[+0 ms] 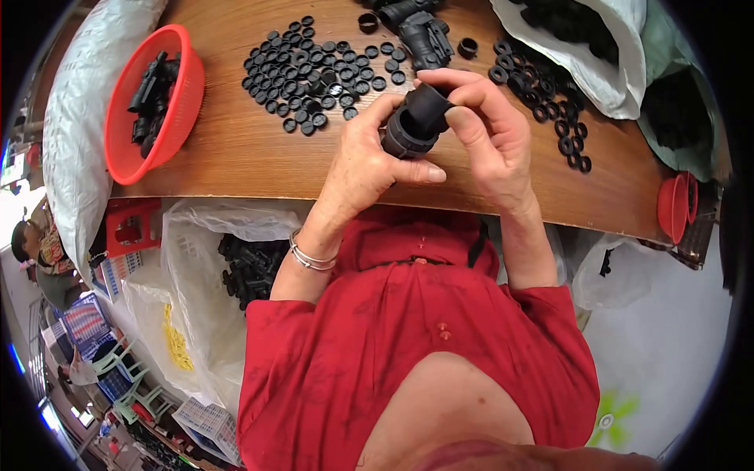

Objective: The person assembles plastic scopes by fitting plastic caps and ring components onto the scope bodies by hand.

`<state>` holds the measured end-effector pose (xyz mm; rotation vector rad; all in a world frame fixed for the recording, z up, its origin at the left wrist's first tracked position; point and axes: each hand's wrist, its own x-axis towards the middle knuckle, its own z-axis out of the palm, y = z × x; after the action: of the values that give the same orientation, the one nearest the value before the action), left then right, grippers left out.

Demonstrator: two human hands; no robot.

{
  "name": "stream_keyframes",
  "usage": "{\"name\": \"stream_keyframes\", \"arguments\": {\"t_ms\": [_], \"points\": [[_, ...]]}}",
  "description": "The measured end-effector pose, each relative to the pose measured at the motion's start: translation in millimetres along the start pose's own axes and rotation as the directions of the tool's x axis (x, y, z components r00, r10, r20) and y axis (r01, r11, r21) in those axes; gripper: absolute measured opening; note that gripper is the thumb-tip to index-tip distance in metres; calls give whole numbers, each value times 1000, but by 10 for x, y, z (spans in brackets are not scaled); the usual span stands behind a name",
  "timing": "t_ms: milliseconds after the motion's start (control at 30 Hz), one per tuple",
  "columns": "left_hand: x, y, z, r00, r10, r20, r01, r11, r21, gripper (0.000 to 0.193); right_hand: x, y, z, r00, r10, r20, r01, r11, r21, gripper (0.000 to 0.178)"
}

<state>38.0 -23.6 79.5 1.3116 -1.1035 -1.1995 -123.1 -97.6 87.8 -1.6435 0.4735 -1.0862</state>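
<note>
Over the table's front edge, my left hand [357,161] grips a black ribbed round housing [407,140], its thumb stretched along the near side. My right hand [496,141] pinches a smooth black plastic sleeve [428,108] between thumb and fingers. The sleeve's lower end sits at the housing's open mouth, tilted; how deep it goes is hidden. Beyond my left hand lies a spread of small round black caps [314,74]. Black scope-like assemblies [424,39] lie past my hands. Loose black rings [542,86] are scattered to the right.
A red basket [192,78] with black scope-like parts stands at the left beside a white sack [86,102]. An open white sack [628,55] of black parts is at the far right, near small red containers [671,208]. Below the table, a clear bag [184,259] contains black parts.
</note>
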Motion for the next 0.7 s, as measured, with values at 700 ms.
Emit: {"name": "stream_keyframes", "arguments": {"t_ms": [700], "points": [[-97,79,164,984,-168,53,162,981,109,59,-407,-154,67,969,112,-219,-123,992,-37,6]]}}
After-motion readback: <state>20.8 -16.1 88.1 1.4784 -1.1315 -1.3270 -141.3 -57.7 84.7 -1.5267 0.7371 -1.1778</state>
